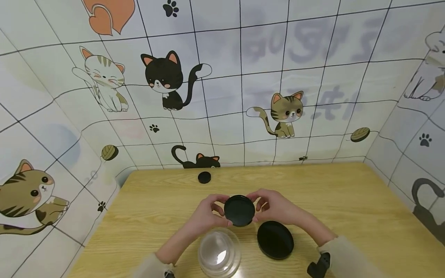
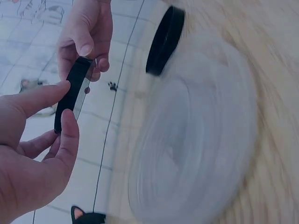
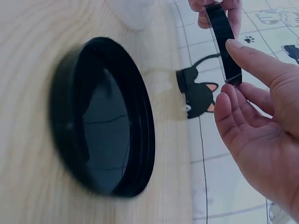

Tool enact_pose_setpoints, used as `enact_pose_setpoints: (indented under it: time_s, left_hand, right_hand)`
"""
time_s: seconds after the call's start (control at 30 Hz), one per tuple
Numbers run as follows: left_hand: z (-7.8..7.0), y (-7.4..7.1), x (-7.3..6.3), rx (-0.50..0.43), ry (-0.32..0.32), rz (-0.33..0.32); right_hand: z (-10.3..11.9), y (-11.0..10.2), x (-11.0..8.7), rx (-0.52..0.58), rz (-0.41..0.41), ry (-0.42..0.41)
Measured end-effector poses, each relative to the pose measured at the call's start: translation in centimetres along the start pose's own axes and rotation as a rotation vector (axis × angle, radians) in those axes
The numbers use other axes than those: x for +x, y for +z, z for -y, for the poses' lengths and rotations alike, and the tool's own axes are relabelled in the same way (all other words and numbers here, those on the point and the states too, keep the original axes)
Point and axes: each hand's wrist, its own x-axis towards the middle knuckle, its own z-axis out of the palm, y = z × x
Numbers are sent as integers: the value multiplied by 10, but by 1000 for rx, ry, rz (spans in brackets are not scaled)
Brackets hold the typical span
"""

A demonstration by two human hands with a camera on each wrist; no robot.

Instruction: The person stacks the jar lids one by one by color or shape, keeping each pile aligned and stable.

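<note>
Between both hands, a round black lid (image 1: 240,211) is held up over the table, its flat face toward the head camera. My left hand (image 1: 205,213) pinches its left edge between thumb and fingers. At the opposite edge my right hand (image 1: 276,207) grips it the same way. Both wrist views show this lid (image 2: 74,91) edge-on, with a thin clear strip along one side. A larger black lid (image 1: 275,240) lies below the right hand; the right wrist view shows its raised rim (image 3: 142,116). Clear plastic containers (image 1: 219,253), apparently nested, stand below the left hand.
A small black lid (image 1: 204,177) lies near the back edge of the wooden table (image 1: 330,193). Behind the table hangs a white wall covering (image 1: 222,88) with a grid and cartoon cats, which also runs along both sides.
</note>
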Motion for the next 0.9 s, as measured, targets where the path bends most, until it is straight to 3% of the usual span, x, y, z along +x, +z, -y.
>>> enact_pose_setpoints:
  time_s: [0.3, 0.5, 0.9]
  left_hand:
    - [-13, 42, 4, -95, -19, 62]
    - [-13, 67, 5, -93, -49, 87]
    - [-4, 87, 3, -49, -67, 109]
  right_hand:
    - [-4, -15, -48, 76, -29, 52]
    - [-12, -18, -73, 123, -25, 60]
    - [-32, -14, -91, 136, -10, 30]
